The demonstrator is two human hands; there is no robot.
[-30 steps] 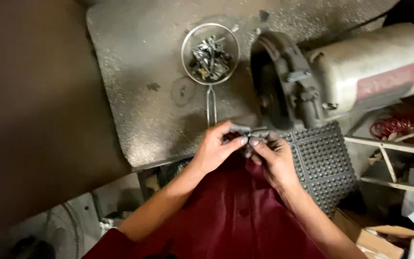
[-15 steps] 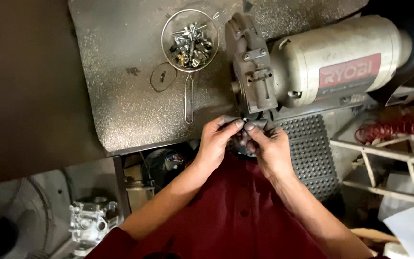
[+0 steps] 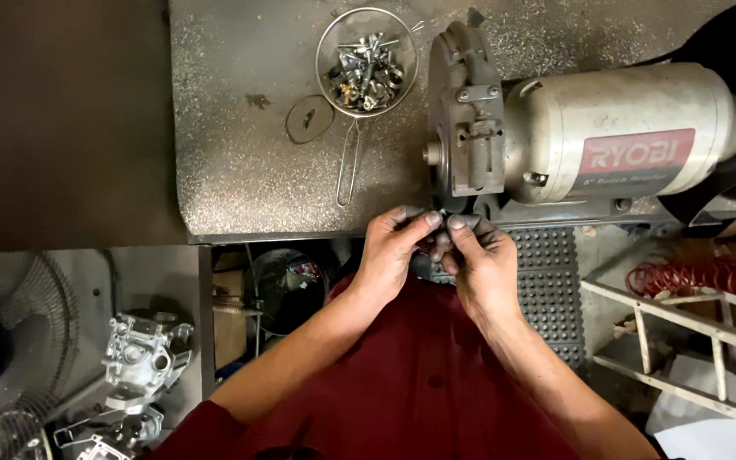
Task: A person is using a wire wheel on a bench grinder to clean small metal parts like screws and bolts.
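Both grips, left hand (image 3: pixel 392 249) and right hand (image 3: pixel 480 259), pinched on what seems a small metal part (image 3: pixel 438 245) between fingertips, against bench grinder (image 3: pixel 555 140)

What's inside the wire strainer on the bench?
The wire strainer holds a heap of small metal parts, seemingly bolts and fittings. Whatever lies at the bottom of the heap is covered by the pieces above.

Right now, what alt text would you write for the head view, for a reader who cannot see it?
Seen from above, a person's left hand and right hand pinch a small dark part, mostly hidden by the fingers, at the front of a cream bench grinder on a speckled grey metal workbench. A round wire-mesh strainer of metal screws sits beside the grinder.
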